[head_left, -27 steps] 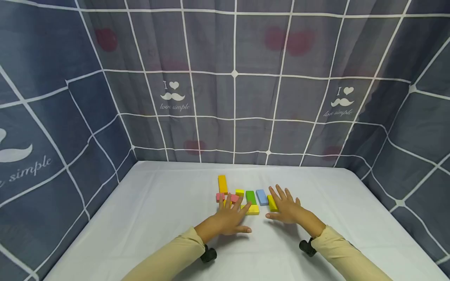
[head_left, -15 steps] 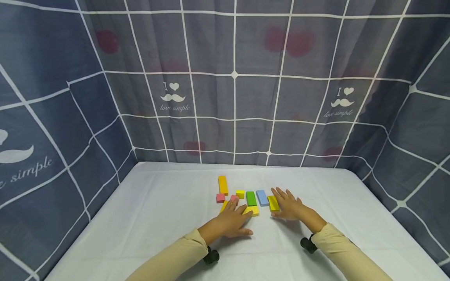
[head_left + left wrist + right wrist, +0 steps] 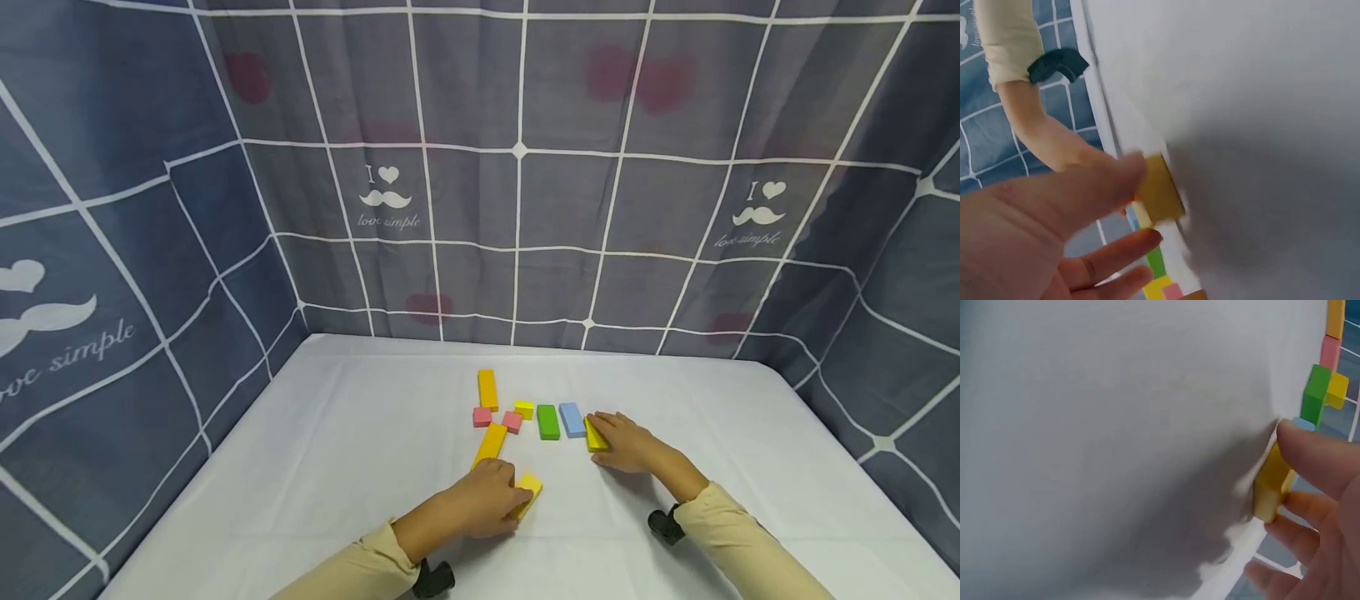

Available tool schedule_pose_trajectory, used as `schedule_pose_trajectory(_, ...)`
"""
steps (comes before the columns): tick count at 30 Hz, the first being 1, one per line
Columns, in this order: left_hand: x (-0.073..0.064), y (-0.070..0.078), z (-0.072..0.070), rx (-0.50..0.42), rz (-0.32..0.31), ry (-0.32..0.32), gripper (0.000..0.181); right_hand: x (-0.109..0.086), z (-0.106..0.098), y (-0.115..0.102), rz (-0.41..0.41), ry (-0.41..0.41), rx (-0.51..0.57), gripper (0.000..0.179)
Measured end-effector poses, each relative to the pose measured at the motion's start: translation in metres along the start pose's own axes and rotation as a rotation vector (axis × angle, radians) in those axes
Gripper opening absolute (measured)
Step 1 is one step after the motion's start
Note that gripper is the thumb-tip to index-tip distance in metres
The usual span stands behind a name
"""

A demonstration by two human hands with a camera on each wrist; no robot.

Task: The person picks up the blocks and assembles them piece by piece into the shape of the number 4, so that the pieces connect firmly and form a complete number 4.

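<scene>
Well, my head view shows a white-covered table within gridded curtains; the left hand pinches a yellow block, an amber block just beyond its knuckles. My left wrist view adds fingertips the head view hides. In my right wrist view, the right hand pinches another yellow block, a blue block just past its thumb.

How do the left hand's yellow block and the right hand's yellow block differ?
In the head view, the left-hand block slants clearly, far end to the right; the right-hand block slants slightly, far end to the left. The left-hand block lies lower in the picture, while the right-hand block sits close beside the blue block. Both are yellow.
</scene>
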State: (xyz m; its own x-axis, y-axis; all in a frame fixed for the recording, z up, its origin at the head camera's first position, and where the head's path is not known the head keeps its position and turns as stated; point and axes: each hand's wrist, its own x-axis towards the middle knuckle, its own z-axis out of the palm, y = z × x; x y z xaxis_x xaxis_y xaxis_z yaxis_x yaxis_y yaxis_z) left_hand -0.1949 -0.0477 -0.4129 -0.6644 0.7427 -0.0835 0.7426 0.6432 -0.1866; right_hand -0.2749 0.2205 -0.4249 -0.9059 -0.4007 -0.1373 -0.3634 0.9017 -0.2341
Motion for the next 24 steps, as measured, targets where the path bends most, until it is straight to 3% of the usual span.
schedule_pose_trajectory(7, -0.022, 0.007, 0.008, 0.025, 0.071, 0.190, 0.020, -0.009, 0.002, -0.005, -0.036, 0.061, -0.026, 0.056)
schedule_pose_trajectory(17, -0.038, 0.028, 0.005, 0.130, 0.088, 0.205, 0.015, -0.027, 0.007, -0.026, -0.011, 0.052, 0.035, 0.057)
schedule_pose_trajectory(21, -0.042, 0.035, 0.004, 0.093, 0.117, 0.167, 0.020, -0.033, 0.008, -0.038, -0.064, 0.073, 0.006, 0.055)
schedule_pose_trajectory(24, -0.046, 0.038, 0.005, 0.073, 0.148, 0.185, 0.022, -0.037, 0.007, -0.048, -0.133, 0.078, -0.019, 0.050)
